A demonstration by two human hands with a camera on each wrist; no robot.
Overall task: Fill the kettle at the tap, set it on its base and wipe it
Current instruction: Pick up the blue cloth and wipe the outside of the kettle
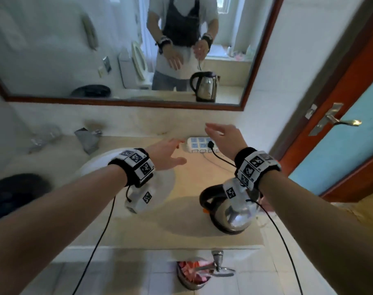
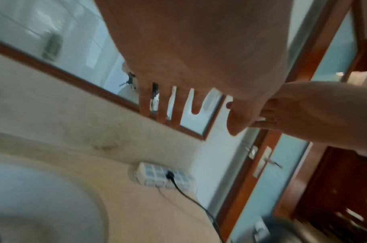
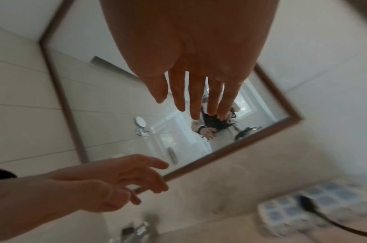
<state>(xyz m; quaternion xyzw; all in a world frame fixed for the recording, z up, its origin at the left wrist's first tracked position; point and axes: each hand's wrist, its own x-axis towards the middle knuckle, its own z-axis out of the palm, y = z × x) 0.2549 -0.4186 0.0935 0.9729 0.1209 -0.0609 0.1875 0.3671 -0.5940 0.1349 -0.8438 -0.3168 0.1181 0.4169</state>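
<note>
Both hands are empty, fingers extended and spread. The left hand (image 1: 167, 153) and right hand (image 1: 225, 138) are raised above the countertop (image 1: 181, 226). The kettle (image 1: 234, 211) stands on its base below the right wrist, untouched. Behind: a plugged-in power strip (image 1: 199, 144), sink (image 1: 160, 184), tap (image 1: 87, 138), mirror (image 1: 53, 50).

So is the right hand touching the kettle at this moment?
Apart. In the head view the right hand is raised with fingers spread, out over the power strip, while the kettle stands on the counter back under the wrist, untouched.
</note>
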